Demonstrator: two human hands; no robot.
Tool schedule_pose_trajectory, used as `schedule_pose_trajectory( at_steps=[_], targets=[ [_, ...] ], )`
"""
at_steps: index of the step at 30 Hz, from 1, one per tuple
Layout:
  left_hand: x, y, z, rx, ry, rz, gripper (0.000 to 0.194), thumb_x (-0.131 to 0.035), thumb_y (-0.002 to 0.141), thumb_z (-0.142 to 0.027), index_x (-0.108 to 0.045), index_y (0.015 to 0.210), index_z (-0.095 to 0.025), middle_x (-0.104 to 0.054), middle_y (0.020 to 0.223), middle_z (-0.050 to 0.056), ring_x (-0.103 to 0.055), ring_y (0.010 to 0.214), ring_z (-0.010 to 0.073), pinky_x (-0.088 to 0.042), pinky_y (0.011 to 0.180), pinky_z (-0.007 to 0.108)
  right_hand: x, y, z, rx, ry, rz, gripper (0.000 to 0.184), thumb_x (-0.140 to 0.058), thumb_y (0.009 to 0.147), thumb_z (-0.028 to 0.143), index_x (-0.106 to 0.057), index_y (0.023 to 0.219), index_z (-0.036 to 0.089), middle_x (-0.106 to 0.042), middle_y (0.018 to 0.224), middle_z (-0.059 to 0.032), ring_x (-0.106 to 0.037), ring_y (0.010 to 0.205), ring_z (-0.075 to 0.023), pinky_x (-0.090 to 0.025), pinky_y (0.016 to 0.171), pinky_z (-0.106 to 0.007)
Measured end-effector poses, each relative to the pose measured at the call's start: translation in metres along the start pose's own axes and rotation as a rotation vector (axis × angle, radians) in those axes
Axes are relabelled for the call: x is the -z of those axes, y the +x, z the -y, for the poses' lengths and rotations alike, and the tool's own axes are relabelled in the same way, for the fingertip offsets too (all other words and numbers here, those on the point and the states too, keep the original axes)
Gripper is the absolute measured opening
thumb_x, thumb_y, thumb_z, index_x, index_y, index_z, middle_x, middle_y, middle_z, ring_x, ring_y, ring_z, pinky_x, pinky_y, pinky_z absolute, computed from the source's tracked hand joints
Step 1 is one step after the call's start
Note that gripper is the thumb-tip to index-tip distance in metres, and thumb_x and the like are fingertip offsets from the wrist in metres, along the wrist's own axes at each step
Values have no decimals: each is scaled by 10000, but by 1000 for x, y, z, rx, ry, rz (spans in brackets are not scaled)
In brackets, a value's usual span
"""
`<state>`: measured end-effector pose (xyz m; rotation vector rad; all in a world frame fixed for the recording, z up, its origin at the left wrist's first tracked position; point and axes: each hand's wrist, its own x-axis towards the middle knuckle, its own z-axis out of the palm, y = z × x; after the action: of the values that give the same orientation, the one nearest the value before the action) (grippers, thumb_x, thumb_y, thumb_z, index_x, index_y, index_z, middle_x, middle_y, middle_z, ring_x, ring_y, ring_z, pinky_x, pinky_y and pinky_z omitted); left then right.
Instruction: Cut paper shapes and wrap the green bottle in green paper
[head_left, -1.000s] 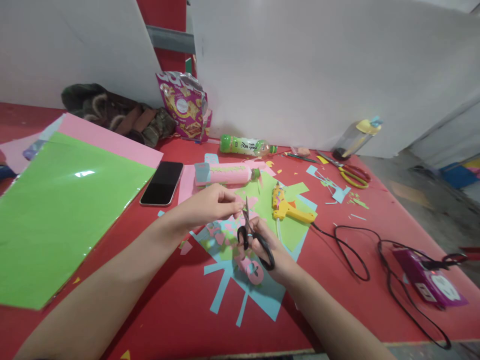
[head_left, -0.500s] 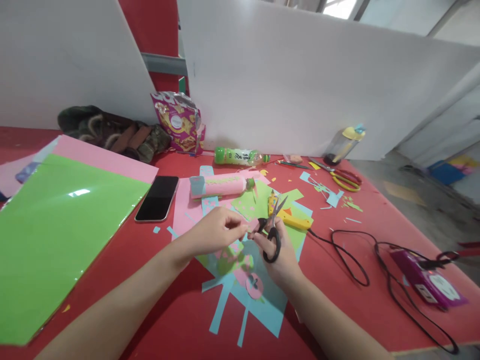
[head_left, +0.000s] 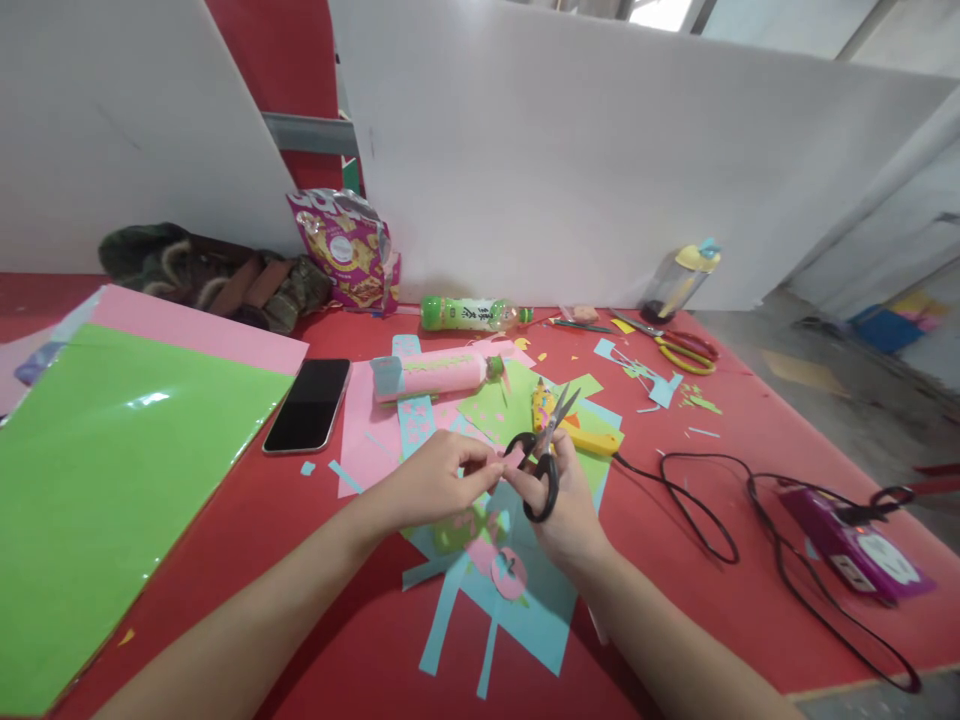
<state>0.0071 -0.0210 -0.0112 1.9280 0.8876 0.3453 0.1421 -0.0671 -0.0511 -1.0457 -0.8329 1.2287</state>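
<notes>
My left hand (head_left: pixel 454 475) pinches a small piece of pink paper (head_left: pixel 513 459) between thumb and fingertips. Black-handled scissors (head_left: pixel 547 463) hang in my right hand (head_left: pixel 562 510), their blades parted and pointing up and away. My right thumb and fingertips also meet the pink piece, close to the left fingertips. Under both hands lie blue paper (head_left: pixel 536 620) with cut strips, green paper and small pink cut-outs, among them a pink paper disc (head_left: pixel 509 573). Just beyond the right hand a yellow glue gun (head_left: pixel 592 440) rests on green paper.
A pink-wrapped bottle (head_left: pixel 442 373) and a green-labelled bottle (head_left: pixel 472 314) lie farther back. To the left are a phone (head_left: pixel 308 405) and green sheets (head_left: pixel 142 470). Yellow-and-red-handled scissors (head_left: pixel 686 352), a black cord and a purple power strip (head_left: pixel 855 545) occupy the right.
The scissors have swung away from the pink paper, so their blades now point up and right. Both hands have come together at the piece. The camera view has tilted up slightly.
</notes>
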Motion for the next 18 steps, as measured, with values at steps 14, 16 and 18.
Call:
schedule_pose_trajectory(
  at_steps=[14,16,18],
  targets=[
    [13,-1,6,-55,132,126,266,-385,784,-286,-532,623,-134,-524,536,-10,-506,514,94,-378,534,190,-3,-3,4,-45,-39,84,384,-656,583,183,-299,718,228,-379,693,71,-361,540,-65,-294,502,-192],
    [13,-1,6,-58,143,129,271,-387,786,-284,-541,623,-132,-535,534,-6,-510,511,95,-376,541,193,-2,-2,3,-45,-55,75,385,-658,582,183,-300,717,228,-387,693,69,-367,538,-67,-301,501,-195],
    [14,-1,7,-69,151,128,274,-391,786,-286,-546,621,-132,-543,541,0,-513,532,100,-372,547,192,-1,-2,3,-36,-70,63,378,-657,588,179,-306,720,229,-414,704,62,-401,570,-77,-329,536,-206]
  ],
)
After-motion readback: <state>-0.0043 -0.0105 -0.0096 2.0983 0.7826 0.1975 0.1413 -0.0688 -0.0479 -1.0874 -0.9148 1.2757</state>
